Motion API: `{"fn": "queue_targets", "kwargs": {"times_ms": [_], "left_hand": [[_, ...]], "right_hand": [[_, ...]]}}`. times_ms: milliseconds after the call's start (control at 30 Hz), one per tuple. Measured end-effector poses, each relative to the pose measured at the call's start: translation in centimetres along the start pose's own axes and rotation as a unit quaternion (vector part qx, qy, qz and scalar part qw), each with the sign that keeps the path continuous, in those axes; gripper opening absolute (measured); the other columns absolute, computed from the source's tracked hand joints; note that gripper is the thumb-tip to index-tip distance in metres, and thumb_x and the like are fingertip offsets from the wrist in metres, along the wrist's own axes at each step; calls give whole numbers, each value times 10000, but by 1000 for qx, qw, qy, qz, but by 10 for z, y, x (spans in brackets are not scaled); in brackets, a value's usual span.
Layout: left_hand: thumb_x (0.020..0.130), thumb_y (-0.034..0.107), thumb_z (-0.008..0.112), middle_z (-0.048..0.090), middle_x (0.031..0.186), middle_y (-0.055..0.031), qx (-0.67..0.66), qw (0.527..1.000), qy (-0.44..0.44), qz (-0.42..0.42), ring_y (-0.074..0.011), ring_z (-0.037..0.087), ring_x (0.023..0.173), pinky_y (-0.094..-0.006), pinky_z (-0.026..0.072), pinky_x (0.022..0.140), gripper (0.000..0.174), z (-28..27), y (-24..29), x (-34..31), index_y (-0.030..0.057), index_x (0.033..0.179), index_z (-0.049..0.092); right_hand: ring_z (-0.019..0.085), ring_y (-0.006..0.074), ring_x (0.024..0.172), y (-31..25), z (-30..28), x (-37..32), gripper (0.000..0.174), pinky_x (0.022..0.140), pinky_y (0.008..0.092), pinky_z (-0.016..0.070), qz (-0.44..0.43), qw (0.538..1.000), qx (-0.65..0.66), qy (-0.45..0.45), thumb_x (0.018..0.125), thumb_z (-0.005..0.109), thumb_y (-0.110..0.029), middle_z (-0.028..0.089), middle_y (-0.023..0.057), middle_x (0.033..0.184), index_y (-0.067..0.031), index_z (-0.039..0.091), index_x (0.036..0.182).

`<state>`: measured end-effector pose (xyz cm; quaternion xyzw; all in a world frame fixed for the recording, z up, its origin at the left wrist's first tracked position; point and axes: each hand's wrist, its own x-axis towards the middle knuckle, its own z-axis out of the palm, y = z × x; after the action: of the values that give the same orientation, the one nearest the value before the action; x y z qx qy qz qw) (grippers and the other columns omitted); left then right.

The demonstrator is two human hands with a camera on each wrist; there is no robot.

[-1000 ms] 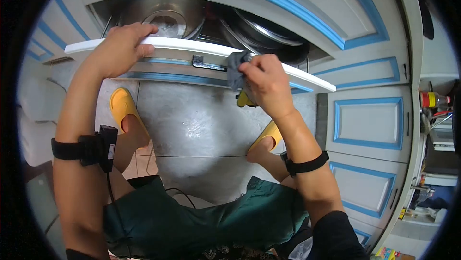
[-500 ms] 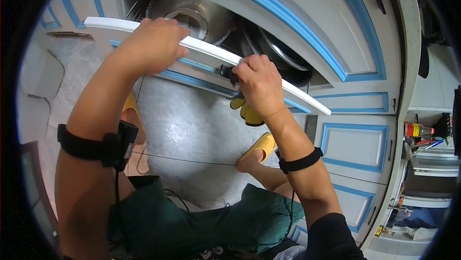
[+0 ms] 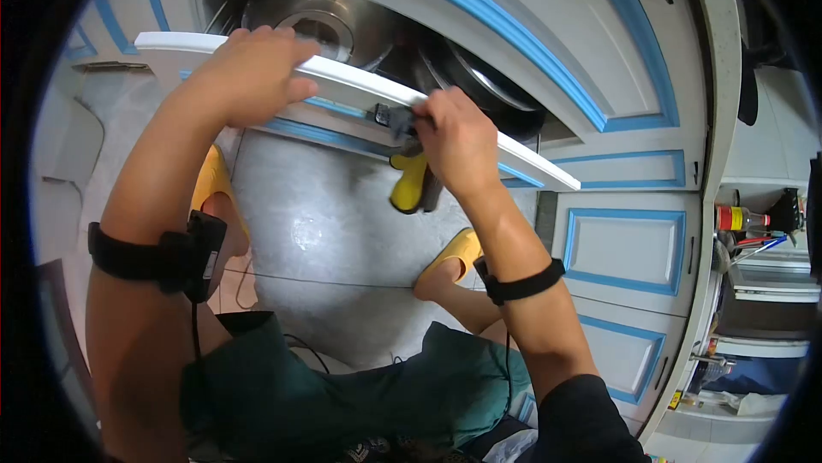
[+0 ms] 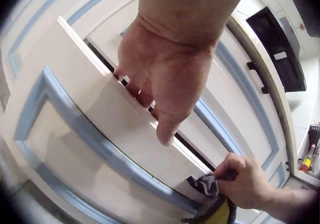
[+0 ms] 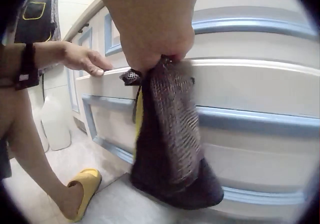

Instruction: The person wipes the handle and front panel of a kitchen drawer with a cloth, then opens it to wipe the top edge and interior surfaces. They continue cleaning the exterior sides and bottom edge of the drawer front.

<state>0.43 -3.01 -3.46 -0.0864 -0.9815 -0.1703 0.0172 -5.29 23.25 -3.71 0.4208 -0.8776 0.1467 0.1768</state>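
Observation:
The left hand (image 3: pixel 257 78) rests over the top edge of a pulled-out white drawer front (image 3: pixel 360 78), fingers over the rim and thumb on the outer side. At the drawer's middle the right hand (image 3: pixel 462 139) pinches a dark mesh cloth with yellow parts (image 3: pixel 411 182), which hangs down outside the front. In the right wrist view the cloth (image 5: pixel 172 129) dangles below the curled fingers. A small black handle (image 3: pixel 382 114) sits beside the cloth. Inside the drawer are a steel pan (image 3: pixel 317 31) and a dark round pan (image 3: pixel 479 78).
White cabinets with blue trim (image 3: pixel 625 249) stand at the right, below a counter edge (image 3: pixel 723 78). Yellow slippers (image 3: pixel 462 249) are on the grey tiled floor (image 3: pixel 317 223). A bottle with a red and yellow label (image 3: pixel 732 218) stands at the far right.
Compared with a second ago, the left hand is farther right along the drawer edge. The cloth, bunched up against the drawer front earlier, now hangs lower from the right hand, its yellow part more visible.

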Motion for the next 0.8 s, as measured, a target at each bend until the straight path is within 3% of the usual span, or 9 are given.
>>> {"fn": "queue_targets", "kwargs": {"times_ms": [67, 100, 133, 300, 400, 433, 533, 800], "left_hand": [[848, 261, 620, 582, 998, -173, -6, 1000, 11, 8, -352, 536, 1008, -449, 395, 895, 390, -1, -5, -1, 63, 1181, 577], [848, 261, 620, 581, 997, -175, -7, 1000, 12, 15, -353, 536, 1007, -450, 397, 893, 390, 0, -7, 0, 65, 1182, 577], [848, 260, 621, 581, 995, -176, -7, 1000, 12, 20, -354, 536, 1006, -451, 399, 892, 389, 0, -9, 0, 66, 1183, 578], [856, 276, 618, 579, 1006, -189, 22, 1000, -16, -10, -357, 535, 1012, -452, 401, 902, 415, -6, 4, 6, 55, 1203, 568], [863, 284, 614, 582, 1016, -185, 35, 999, 30, 12, -355, 534, 1018, -453, 400, 910, 434, 2, -5, 4, 52, 1226, 556], [866, 286, 613, 583, 1019, -183, 37, 998, 50, 26, -354, 534, 1020, -453, 400, 912, 440, 4, -5, 4, 52, 1234, 552], [871, 284, 609, 581, 1025, -179, 37, 999, -15, -22, -353, 534, 1018, -455, 398, 916, 443, -6, 3, 6, 52, 1242, 545], [864, 271, 617, 578, 1026, -183, 9, 1000, -16, -2, -359, 536, 1018, -455, 402, 908, 423, -8, -4, 4, 64, 1227, 555]], "right_hand": [[597, 299, 756, 13, -5, -6, 137, 624, 407, 493, 9, 1000, -8, -8, 701, 654, -20, 567, 96, 766, -81, 576, 796], [598, 298, 760, 20, -25, -19, 186, 625, 411, 492, 114, 993, -5, -34, 663, 690, -15, 564, 93, 752, -81, 575, 793], [597, 298, 761, 22, -29, -16, 223, 620, 414, 490, 127, 991, -20, -40, 633, 723, -21, 563, 90, 746, -81, 570, 783], [596, 292, 805, 5, -16, 8, 286, 659, 409, 509, 8, 994, -71, -85, 646, 755, -86, 564, 73, 808, -90, 561, 856], [597, 294, 827, -6, -12, 27, 269, 676, 422, 520, 35, 993, -106, -35, 689, 753, -134, 563, 68, 813, -94, 564, 876], [619, 305, 862, -3, -16, 28, 270, 710, 435, 528, 39, 991, -103, -72, 716, 755, -172, 597, 95, 848, -90, 577, 901], [636, 320, 896, 2, -27, 36, 302, 738, 434, 525, 75, 958, -118, -252, 701, 772, -178, 630, 123, 897, -85, 588, 923], [630, 333, 860, 31, -44, -1, 300, 724, 415, 500, 164, 977, 25, -136, 683, 744, -80, 636, 120, 909, -78, 586, 937]]}}
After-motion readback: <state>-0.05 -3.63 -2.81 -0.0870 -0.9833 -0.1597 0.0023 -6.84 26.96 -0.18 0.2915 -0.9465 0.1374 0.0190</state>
